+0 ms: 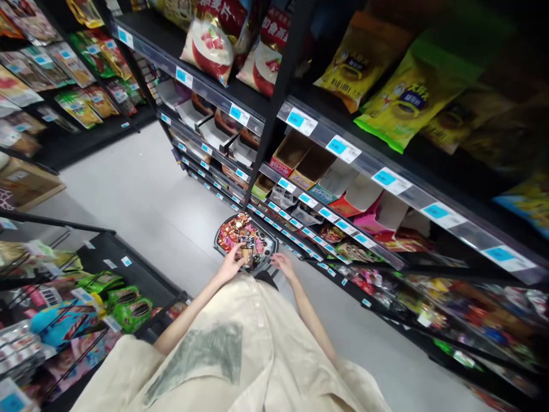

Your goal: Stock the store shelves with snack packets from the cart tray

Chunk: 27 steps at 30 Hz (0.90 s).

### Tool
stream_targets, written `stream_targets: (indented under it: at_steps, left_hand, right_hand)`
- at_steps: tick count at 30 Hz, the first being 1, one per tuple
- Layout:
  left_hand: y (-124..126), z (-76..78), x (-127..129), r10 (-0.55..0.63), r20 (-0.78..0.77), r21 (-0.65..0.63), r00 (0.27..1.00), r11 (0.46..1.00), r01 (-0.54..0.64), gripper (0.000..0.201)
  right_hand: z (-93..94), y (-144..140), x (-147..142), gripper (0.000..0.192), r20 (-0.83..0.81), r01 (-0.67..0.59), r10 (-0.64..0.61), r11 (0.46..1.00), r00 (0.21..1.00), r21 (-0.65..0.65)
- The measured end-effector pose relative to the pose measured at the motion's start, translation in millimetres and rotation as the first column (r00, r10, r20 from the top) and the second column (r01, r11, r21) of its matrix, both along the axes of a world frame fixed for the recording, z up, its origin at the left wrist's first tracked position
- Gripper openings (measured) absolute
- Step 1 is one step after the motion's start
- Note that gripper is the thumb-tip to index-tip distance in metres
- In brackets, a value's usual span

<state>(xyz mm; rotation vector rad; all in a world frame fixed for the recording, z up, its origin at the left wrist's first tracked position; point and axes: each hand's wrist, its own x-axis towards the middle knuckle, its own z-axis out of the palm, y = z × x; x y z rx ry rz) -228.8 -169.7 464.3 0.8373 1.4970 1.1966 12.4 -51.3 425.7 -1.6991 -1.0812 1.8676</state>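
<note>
Below me on the floor side of the aisle is a dark shopping basket, filled with small colourful snack packets. My left hand is over its near left part, fingers closed on a brown and black packet. My right hand is just beside the basket's right rim, fingers apart and with nothing visible in them. Whether its fingertips touch the rim I cannot tell.
Black shelves with price tags, snack bags and open display boxes run along the right. A low rack of packets stands at left. Grey floor lies between, with a cardboard box farther left.
</note>
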Motion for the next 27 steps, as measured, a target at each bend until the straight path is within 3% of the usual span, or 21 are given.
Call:
stream_targets:
  at_steps: [4,8,11,15,21,27]
  left_hand:
    - [3,2.0,1,-0.061,0.046,0.061,0.997,0.996,0.058,0.056]
    - [4,7.8,-3,-0.065,0.204,0.088,0.977,0.995,0.047,0.064]
    - [4,17.6,-5,-0.071,0.296,0.112,0.952,0.993,0.039,0.072]
    - [2,31.5,-4,-0.138,0.309,0.133,0.941,0.986,0.101,0.061]
    - [1,33.8,-5,-0.081,0.273,0.061,0.959,0.996,0.067,0.053]
    - [2,34.7,-4,-0.059,0.329,0.032,0.942,0.998,0.052,0.051]
  right_hand:
    - [13.2,-45,-52,0.054,-0.175,-0.136,0.132,0.991,0.976,-0.013]
    - [34.9,-52,-80,0.06,-0.253,-0.14,0.164,0.984,0.953,0.111]
    - [51.1,-43,-81,0.056,-0.241,-0.152,0.197,0.97,0.95,0.192]
    - [63.8,-37,-77,0.046,-0.25,-0.164,0.22,0.96,0.943,0.226]
    - [59.0,-53,-83,0.043,-0.217,-0.084,0.139,0.966,0.966,0.243]
    - [57.7,-57,-81,0.038,-0.206,-0.082,0.139,0.961,0.969,0.264]
